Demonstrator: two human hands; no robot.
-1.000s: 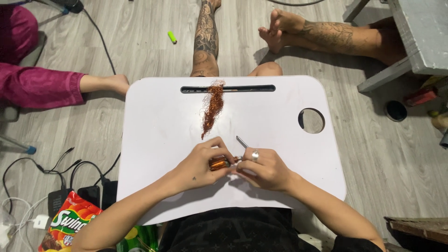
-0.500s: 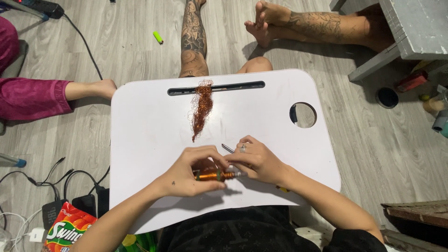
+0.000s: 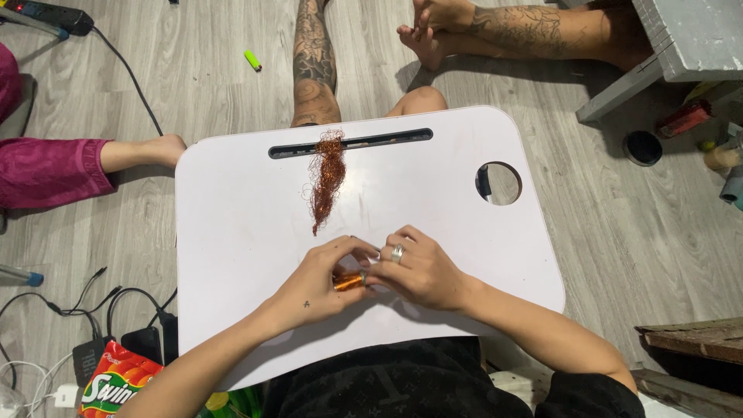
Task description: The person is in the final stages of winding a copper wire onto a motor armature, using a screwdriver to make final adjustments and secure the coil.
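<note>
Wire tangle (image 3: 327, 179) lies on tabletop (image 3: 232, 232), behind both hands; coil (image 3: 349, 279) sits between left hand (image 3: 321, 280) and right hand (image 3: 422, 271).

1. You have one view only, from the camera on your head, so no second view shares the scene.
2. It looks almost straight down onto the white lap tray (image 3: 232, 232), whose near edge sits against your lap at the bottom of the frame.
3. It faces forward along your legs: the tray's far edge, with its long slot (image 3: 387, 142), lies toward the top.
4. It is close: the tray fills the middle of the frame, with your left hand (image 3: 321, 280) and right hand (image 3: 422, 271) near the tray's near edge, just below centre.
5. The grey wooden floor (image 3: 604, 209) shows beyond the tray's left, right and far edges.
</note>
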